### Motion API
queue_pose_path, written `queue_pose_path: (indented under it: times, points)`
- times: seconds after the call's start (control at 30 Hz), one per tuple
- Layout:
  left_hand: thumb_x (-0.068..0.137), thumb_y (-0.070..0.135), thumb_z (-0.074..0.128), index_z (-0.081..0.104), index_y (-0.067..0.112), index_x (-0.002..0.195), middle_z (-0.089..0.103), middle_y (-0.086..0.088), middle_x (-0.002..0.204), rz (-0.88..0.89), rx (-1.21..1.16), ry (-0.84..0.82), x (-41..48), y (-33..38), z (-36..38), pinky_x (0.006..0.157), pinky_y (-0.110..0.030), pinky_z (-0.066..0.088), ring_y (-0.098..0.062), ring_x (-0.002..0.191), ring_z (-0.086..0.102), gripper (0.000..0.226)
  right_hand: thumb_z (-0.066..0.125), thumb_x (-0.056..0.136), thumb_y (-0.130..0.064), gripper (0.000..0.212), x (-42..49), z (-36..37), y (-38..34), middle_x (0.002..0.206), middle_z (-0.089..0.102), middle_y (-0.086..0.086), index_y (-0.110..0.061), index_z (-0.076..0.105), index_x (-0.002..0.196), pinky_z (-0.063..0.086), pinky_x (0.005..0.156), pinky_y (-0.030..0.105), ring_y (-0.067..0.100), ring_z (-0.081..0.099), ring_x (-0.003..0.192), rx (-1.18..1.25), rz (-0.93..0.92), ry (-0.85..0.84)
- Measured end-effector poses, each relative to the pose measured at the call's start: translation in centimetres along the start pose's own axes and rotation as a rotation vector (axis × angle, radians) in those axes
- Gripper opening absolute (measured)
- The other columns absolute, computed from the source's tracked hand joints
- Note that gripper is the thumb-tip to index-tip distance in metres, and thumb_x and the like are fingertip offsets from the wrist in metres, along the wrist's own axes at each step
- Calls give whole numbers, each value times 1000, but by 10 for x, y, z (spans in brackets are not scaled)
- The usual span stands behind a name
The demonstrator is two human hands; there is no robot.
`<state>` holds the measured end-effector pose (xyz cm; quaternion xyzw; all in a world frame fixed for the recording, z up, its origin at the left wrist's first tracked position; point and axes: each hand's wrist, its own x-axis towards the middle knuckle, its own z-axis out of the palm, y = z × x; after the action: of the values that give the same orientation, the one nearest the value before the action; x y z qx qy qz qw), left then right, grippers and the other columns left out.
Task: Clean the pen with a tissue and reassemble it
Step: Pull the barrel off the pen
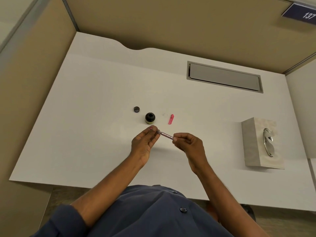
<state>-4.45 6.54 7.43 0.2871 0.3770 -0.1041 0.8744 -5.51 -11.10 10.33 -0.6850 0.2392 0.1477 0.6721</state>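
Both hands hold a slim pink-purple pen body [165, 134] just above the white desk [95, 103]. My left hand [145, 142] pinches its left end between thumb and fingertips. My right hand [188, 144] pinches the right end. A pink pen cap [171, 119] lies on the desk just beyond the hands. A beige tissue box [259, 142] with a chrome-ringed slot stands at the right of the desk.
An open dark ink bottle [150, 118] stands just beyond my left hand, with its round lid [136, 109] to its left. A grey cable flap [224, 76] is set into the desk at the back right. Tan partition walls enclose the desk.
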Motion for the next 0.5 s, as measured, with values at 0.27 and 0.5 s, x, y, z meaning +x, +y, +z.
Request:
queue_pose_path:
  times: [0.27, 0.5]
  points:
    - [90, -4, 67, 71, -1, 102, 76, -13, 97, -22, -43, 0, 1, 1, 5, 86, -32, 61, -21, 89, 75, 13, 78, 91, -21, 23, -2, -2, -1, 110, 78, 2, -16, 74, 113, 60, 87, 25, 16, 76, 99, -63, -61, -24]
    - [90, -4, 67, 71, -1, 103, 77, -12, 94, -26, -12, 2, 3, 0, 4, 84, -31, 62, -20, 86, 77, 14, 81, 87, -12, 15, 1, -11, 1, 100, 80, 11, -8, 80, 102, 59, 98, 37, 26, 76, 98, 48, -8, 25]
